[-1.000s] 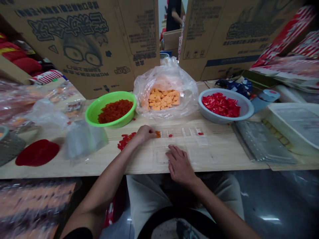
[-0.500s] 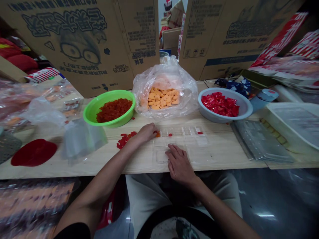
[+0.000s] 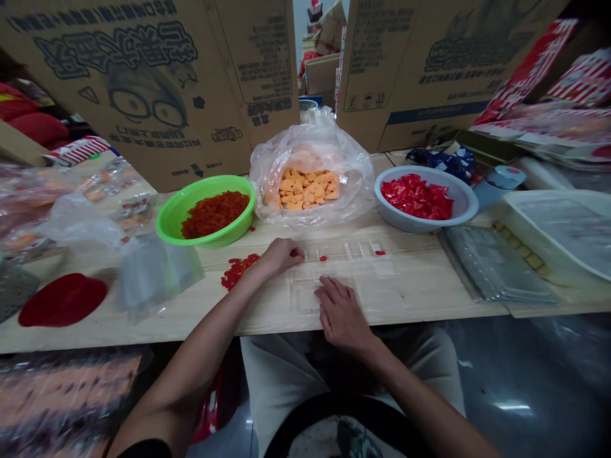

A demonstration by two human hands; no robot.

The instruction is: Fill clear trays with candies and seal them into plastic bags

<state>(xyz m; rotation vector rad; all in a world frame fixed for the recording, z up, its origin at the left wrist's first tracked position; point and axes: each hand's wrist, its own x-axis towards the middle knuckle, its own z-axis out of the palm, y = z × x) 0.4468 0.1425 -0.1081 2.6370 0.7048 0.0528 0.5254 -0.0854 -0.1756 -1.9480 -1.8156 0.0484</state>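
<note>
My left hand [image 3: 280, 257] is at the left end of a clear plastic tray [image 3: 353, 249], its fingertips pinched together over the end compartment. What they hold, if anything, is hidden. Two small red pieces [image 3: 323, 258] sit farther right in the tray. My right hand [image 3: 344, 313] lies on the clear plastic in front of the tray, fingers stretched out and holding nothing. By my left forearm is a loose pile of red pieces [image 3: 235, 272] on the table.
Behind stand a green bowl [image 3: 167, 230] of dark orange-red pieces, a plastic bag [image 3: 267, 166] of orange pieces and a blue-grey bowl [image 3: 465, 207] of red packets. Stacked clear trays [image 3: 496, 270] and a white tub [image 3: 515, 200] are right; a red bowl [image 3: 64, 299] is left.
My left fingertips have closed down over the orange piece at the tray's left end, which showed beside them before. My right hand stays resting. The view has shifted slightly.
</note>
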